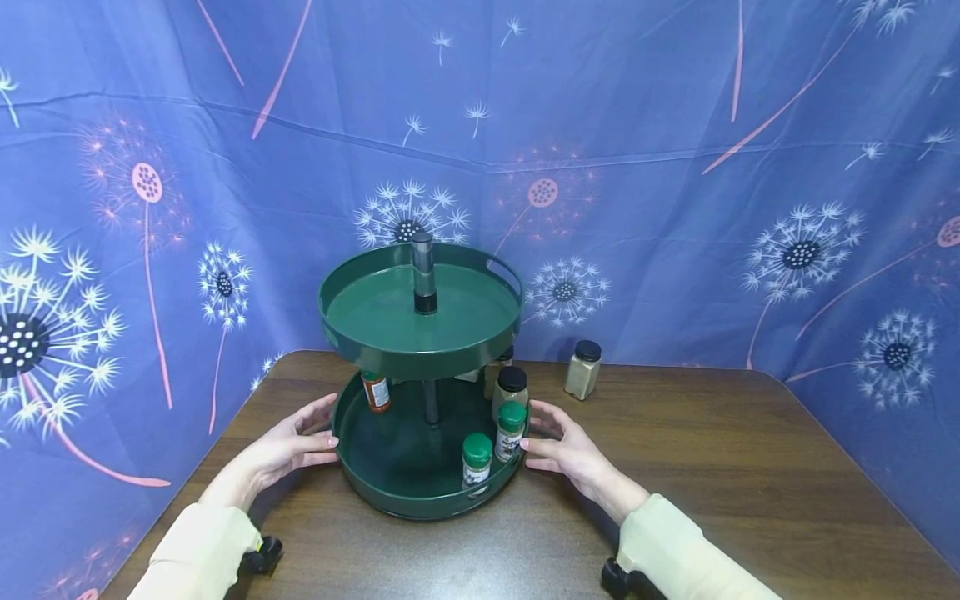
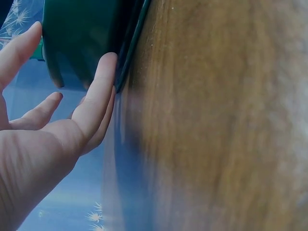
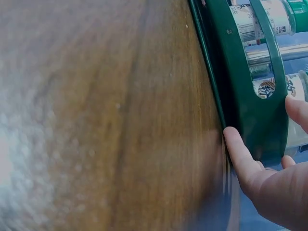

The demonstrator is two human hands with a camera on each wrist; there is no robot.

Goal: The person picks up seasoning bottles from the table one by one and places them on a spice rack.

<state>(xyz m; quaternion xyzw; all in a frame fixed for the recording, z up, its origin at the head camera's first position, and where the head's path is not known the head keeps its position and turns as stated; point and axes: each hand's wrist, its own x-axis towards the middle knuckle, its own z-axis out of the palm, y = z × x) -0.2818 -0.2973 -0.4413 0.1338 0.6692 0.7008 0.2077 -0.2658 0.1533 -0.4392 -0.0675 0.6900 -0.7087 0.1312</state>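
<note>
A green two-tier spice rack (image 1: 420, 346), with a metal post through its round trays, stands on the table. At the left side of its lower tray (image 1: 386, 500), my left hand (image 1: 300, 437) touches the wall with spread, fairly straight fingers. On the opposite side my right hand (image 1: 566, 446) has its thumb at the rim and a fingertip low by the base, as the right wrist view shows. Near that hand, two green-capped spice jars, a front one (image 1: 476, 462) and a rear one (image 1: 511, 429), stand in the lower tray beside a black-capped jar (image 1: 512, 392).
Farther back on the brown wooden table (image 1: 712, 475) stands another black-capped jar (image 1: 582, 369). An orange-labelled jar (image 1: 377, 392) is at the lower tray's left. Another black-capped jar (image 1: 492, 372) is partly hidden by the upper tray. Blue patterned cloth (image 1: 637, 208) hangs behind.
</note>
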